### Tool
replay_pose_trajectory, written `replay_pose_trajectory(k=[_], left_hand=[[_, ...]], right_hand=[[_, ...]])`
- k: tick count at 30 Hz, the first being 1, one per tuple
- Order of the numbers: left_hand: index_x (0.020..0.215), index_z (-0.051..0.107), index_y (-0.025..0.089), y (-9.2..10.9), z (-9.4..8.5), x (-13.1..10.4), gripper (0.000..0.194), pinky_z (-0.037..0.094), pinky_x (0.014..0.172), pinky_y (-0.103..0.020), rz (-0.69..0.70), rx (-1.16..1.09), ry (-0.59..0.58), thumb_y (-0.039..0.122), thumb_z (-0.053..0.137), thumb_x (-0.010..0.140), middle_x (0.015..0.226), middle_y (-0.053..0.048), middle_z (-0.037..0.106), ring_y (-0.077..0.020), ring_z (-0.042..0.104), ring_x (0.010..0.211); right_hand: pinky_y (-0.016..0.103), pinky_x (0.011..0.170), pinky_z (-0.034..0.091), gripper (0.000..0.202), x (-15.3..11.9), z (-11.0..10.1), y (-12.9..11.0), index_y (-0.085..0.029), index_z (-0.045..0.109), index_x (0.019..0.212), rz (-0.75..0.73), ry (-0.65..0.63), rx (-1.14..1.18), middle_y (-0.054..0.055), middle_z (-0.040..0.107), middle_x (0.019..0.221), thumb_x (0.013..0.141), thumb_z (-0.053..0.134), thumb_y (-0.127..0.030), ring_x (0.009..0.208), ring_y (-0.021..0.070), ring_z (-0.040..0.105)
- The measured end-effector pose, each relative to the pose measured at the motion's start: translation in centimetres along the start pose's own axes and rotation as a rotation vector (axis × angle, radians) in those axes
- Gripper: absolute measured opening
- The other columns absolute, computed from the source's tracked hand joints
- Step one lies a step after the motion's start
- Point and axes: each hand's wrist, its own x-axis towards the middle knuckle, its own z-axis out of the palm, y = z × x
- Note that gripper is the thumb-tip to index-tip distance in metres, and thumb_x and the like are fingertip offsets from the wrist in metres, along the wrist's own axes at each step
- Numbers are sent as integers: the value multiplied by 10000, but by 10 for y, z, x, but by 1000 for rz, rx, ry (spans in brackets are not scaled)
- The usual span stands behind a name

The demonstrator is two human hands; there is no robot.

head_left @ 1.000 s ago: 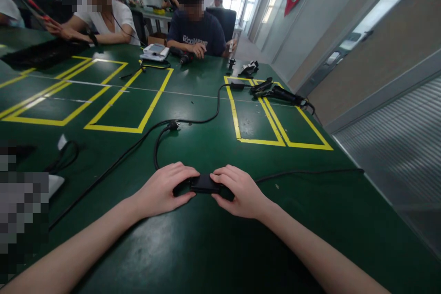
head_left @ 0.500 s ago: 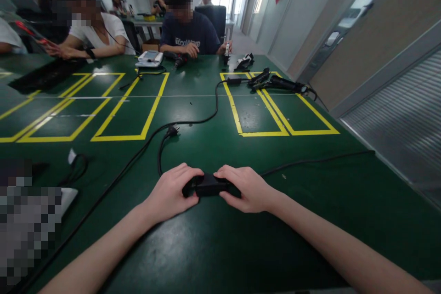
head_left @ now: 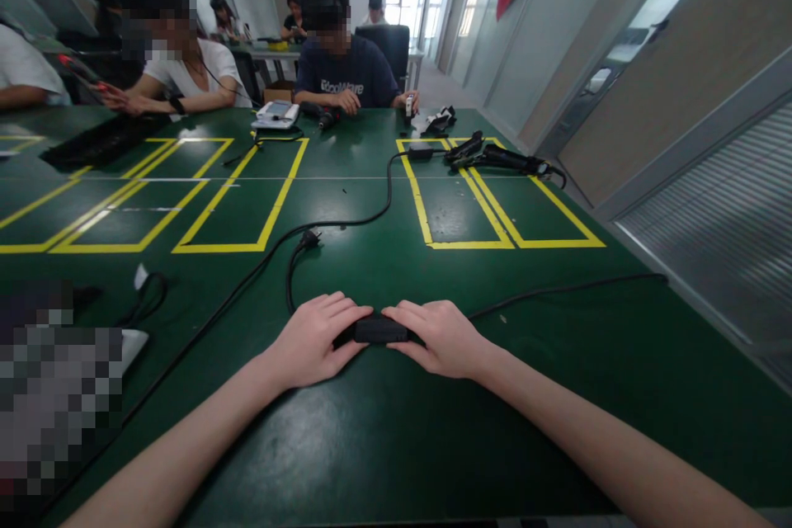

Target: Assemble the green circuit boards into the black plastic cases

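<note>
A black power adapter (head_left: 381,331) is pinched at its two ends between my hands, just over the green table (head_left: 396,445). My left hand (head_left: 322,338) is closed on its left end, thumb below and fingers on top. On the right end, my right hand (head_left: 436,337) grips it the same way. From the left side a short cord runs up to a black mains plug (head_left: 311,238) lying on the table. A thin cable (head_left: 557,289) leads away to the right from behind my right hand. The adapter's ends are hidden by my fingers.
A long black cable (head_left: 247,271) crosses the table to a second adapter (head_left: 421,153). Yellow tape rectangles (head_left: 223,248) mark the surface. Black tool-like parts (head_left: 501,157) lie far right; a drill (head_left: 325,115) lies near a seated person (head_left: 346,74). A blurred-out object (head_left: 55,396) lies left.
Both hands still hold the adapter, which has tilted so its front long side faces me more. My fingers have drawn slightly closer together. The view has shifted a little.
</note>
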Motion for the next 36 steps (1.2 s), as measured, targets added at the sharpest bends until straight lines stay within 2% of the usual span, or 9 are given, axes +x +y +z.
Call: replay_pose_trajectory(k=[9,13,19,24,27,29,31,34,36], left_hand=[[1280,656,170,8,2,0,316,579,836,-379,44,62,43,365,561,1050,1064,-112,779,-242,741,938],[1394,590,179,10,5,-1,417,594,900,-407,36,62,63,380,582,1029,1215,-136,760,-263,742,1039],[1355,617,184,16,9,-2,337,602,887,-396,57,82,73,315,528,1058,1223,-135,765,-258,764,1010],[1441,573,194,27,1,1,585,605,896,-394,-161,-183,19,502,680,955,1246,-130,752,-275,744,1051],[1173,717,202,33,-7,5,389,578,729,-313,-336,-397,-116,516,533,1037,992,-46,791,-216,737,830],[1041,736,201,33,-9,7,358,541,676,-280,-386,-469,-147,474,506,1061,908,-17,778,-192,714,775],[1053,731,199,32,-8,6,300,533,696,-274,-378,-442,-96,465,594,1025,943,-19,771,-192,710,812],[1102,708,200,29,-3,2,290,514,699,-276,-280,-262,-12,465,668,990,935,-25,731,-189,690,804],[1091,691,193,28,0,1,291,495,678,-280,-186,-135,17,467,668,995,898,-25,703,-186,674,768]], right_hand=[[293,622,461,367,0,-2,1,-173,629,1262,-25,55,-51,61,712,965,1044,577,-464,724,172,685],[290,595,440,305,0,-4,1,-163,650,1218,-81,75,-111,58,703,915,1065,540,-403,689,163,668],[282,619,484,358,-2,-8,1,-189,633,1308,-114,159,-103,74,758,1023,1057,538,-426,725,155,698],[291,607,463,292,-4,-16,0,-188,671,1252,-274,253,-281,101,774,1131,1072,446,-236,683,132,669],[277,600,439,285,-3,-19,-2,-206,679,1230,-340,320,-340,74,781,1127,1042,483,-120,673,112,649],[283,607,440,267,-2,-20,-3,-203,672,1241,-345,298,-328,71,780,1118,1033,521,-132,685,121,653],[301,621,457,294,-2,-20,-3,-186,640,1302,-317,210,-250,94,766,1145,1036,568,-289,723,150,679],[319,664,497,594,-1,-17,-4,-139,550,1412,-172,70,-41,113,753,1137,983,613,-545,807,198,722],[303,681,499,512,-1,-14,-3,-149,573,1364,-57,4,63,82,757,1050,1004,597,-512,810,191,726]])
